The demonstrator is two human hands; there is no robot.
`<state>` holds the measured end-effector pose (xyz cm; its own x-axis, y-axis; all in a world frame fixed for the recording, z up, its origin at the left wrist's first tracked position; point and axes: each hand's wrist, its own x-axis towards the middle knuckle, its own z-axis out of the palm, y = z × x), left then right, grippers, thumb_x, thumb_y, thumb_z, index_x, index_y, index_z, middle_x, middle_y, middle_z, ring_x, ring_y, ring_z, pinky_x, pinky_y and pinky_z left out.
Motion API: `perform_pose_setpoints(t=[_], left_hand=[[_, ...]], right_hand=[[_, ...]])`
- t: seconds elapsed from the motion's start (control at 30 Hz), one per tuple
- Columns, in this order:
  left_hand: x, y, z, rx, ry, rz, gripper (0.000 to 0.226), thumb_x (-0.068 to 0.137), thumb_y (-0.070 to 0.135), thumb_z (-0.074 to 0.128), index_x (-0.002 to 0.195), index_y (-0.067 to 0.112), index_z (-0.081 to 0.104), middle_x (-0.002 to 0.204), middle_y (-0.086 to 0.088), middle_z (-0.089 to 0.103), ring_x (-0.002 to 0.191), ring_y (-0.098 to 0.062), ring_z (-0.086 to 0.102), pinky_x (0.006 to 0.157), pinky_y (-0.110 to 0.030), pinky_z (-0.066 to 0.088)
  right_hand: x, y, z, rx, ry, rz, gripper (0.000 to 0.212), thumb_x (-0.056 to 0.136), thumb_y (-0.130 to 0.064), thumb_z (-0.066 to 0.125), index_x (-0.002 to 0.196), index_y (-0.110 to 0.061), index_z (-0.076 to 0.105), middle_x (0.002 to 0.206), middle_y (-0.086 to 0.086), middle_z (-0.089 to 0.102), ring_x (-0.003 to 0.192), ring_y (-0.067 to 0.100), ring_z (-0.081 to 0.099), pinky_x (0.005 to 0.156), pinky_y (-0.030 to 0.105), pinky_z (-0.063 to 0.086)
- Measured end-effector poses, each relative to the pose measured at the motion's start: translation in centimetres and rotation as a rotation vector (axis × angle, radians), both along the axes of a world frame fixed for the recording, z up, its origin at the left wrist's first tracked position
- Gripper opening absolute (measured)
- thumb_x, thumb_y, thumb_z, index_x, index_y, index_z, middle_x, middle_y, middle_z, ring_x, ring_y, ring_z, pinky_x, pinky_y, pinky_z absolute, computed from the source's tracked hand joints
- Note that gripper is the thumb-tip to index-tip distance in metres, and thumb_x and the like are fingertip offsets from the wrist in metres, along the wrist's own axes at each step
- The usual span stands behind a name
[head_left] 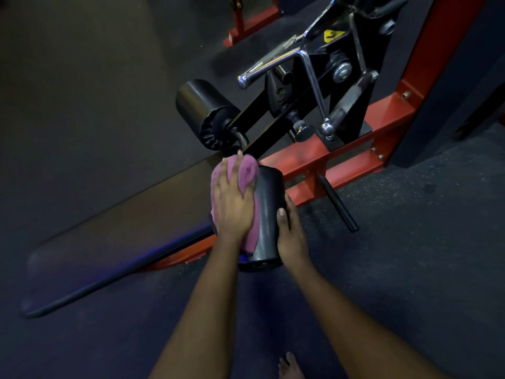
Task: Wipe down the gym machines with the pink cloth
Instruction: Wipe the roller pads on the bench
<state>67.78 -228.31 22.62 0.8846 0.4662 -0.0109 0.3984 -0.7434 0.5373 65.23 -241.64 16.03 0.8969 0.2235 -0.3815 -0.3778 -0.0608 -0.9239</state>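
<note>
A black padded roller (267, 214) of a red-framed gym machine (352, 157) lies in the centre of the head view. The pink cloth (249, 170) is draped over the roller's left side. My left hand (232, 203) lies flat on the cloth with fingers spread, pressing it against the roller. My right hand (291, 233) grips the roller's right side, thumb on top. A second black roller (203, 110) sits farther back on the same arm.
A long dark padded bench (109, 236) stretches to the lower left. Chrome levers (276, 64) and black plates rise behind the rollers. A black peg (337, 203) sticks out from the red frame. A bare foot (289, 367) shows at the bottom edge.
</note>
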Motion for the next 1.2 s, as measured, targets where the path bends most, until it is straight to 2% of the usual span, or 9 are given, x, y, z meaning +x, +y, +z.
perform_pose_setpoints(t=[0.17, 0.37, 0.53, 0.63, 0.8, 0.93, 1.03, 1.13, 1.2], left_hand=[[-10.1, -5.1, -0.6, -0.080, -0.053, 0.102, 0.060, 0.101, 0.042, 0.040, 0.154, 0.058, 0.015, 0.168, 0.022, -0.006, 0.156, -0.010, -0.002, 0.114, -0.046, 0.027], [-6.2, -2.8, -0.8, -0.134, 0.009, 0.192, 0.053, 0.104, 0.040, 0.039, 0.154, 0.053, 0.024, 0.169, 0.009, 0.009, 0.150, -0.025, 0.026, 0.112, -0.043, 0.033], [-0.4, 1.1, -0.8, -0.156, -0.037, 0.125, 0.051, 0.105, 0.039, 0.036, 0.156, 0.041, 0.028, 0.166, 0.007, 0.022, 0.153, -0.009, 0.016, 0.122, -0.051, 0.023], [-0.8, 1.7, -0.7, -0.292, -0.113, 0.154, 0.055, 0.103, 0.041, 0.043, 0.157, 0.040, 0.028, 0.165, 0.013, 0.026, 0.151, -0.006, 0.023, 0.123, -0.046, 0.024], [-7.8, -3.2, 0.2, -0.242, -0.128, 0.160, 0.066, 0.107, 0.035, 0.049, 0.139, 0.078, 0.012, 0.168, 0.020, 0.010, 0.154, -0.015, 0.020, 0.116, -0.044, 0.030], [-11.3, -4.8, -0.5, -0.210, -0.100, 0.156, 0.061, 0.105, 0.034, 0.051, 0.151, 0.061, 0.021, 0.167, 0.025, 0.003, 0.155, -0.007, 0.011, 0.106, -0.029, 0.027], [-7.0, -2.7, -0.5, -0.097, -0.018, 0.141, 0.058, 0.104, 0.040, 0.044, 0.154, 0.055, 0.021, 0.169, 0.014, 0.005, 0.152, -0.017, 0.020, 0.104, -0.032, 0.029], [-1.9, 0.3, -0.3, -0.139, -0.047, 0.084, 0.053, 0.103, 0.040, 0.037, 0.155, 0.046, 0.026, 0.167, 0.006, 0.017, 0.150, -0.018, 0.025, 0.115, -0.032, 0.024], [0.0, 2.3, -0.5, -0.258, -0.096, 0.098, 0.054, 0.102, 0.038, 0.041, 0.155, 0.036, 0.033, 0.163, 0.004, 0.030, 0.150, -0.014, 0.028, 0.123, -0.042, 0.025]], right_hand=[[0.3, -0.1, 0.3, -0.022, 0.023, 0.050, 0.053, 0.104, -0.063, 0.031, 0.155, -0.050, 0.024, 0.164, -0.012, 0.032, 0.144, 0.018, 0.041, 0.114, 0.049, 0.040], [1.2, 0.3, 1.9, -0.124, 0.055, -0.020, 0.047, 0.109, -0.043, 0.037, 0.155, -0.041, 0.033, 0.160, -0.005, 0.040, 0.140, 0.023, 0.045, 0.105, 0.037, 0.039], [0.9, 1.8, 3.0, -0.261, 0.044, 0.021, 0.067, 0.099, -0.070, 0.026, 0.158, -0.041, 0.018, 0.164, -0.002, 0.033, 0.140, 0.029, 0.045, 0.104, 0.048, 0.043], [0.8, 1.5, 2.2, -0.235, 0.050, 0.056, 0.079, 0.087, -0.087, 0.028, 0.154, -0.047, 0.016, 0.160, 0.000, 0.039, 0.131, 0.031, 0.054, 0.100, 0.053, 0.050], [1.2, 1.0, 1.8, -0.158, 0.057, 0.063, 0.086, 0.077, -0.097, 0.030, 0.149, -0.050, 0.021, 0.151, 0.003, 0.051, 0.126, 0.031, 0.058, 0.098, 0.054, 0.052], [1.1, 1.0, 1.9, -0.145, 0.053, 0.062, 0.086, 0.078, -0.095, 0.031, 0.150, -0.049, 0.022, 0.150, 0.003, 0.051, 0.126, 0.031, 0.058, 0.098, 0.055, 0.052], [1.1, 1.1, 2.1, -0.142, 0.060, 0.059, 0.087, 0.080, -0.094, 0.031, 0.152, -0.046, 0.022, 0.153, 0.001, 0.049, 0.129, 0.029, 0.056, 0.099, 0.054, 0.051], [1.1, 0.9, 2.1, -0.123, 0.069, 0.045, 0.086, 0.080, -0.093, 0.033, 0.152, -0.046, 0.023, 0.152, 0.000, 0.050, 0.129, 0.027, 0.056, 0.100, 0.052, 0.051], [1.1, 1.0, 2.0, -0.106, 0.068, 0.043, 0.084, 0.081, -0.092, 0.035, 0.151, -0.046, 0.024, 0.149, 0.000, 0.052, 0.125, 0.027, 0.058, 0.098, 0.052, 0.052]])
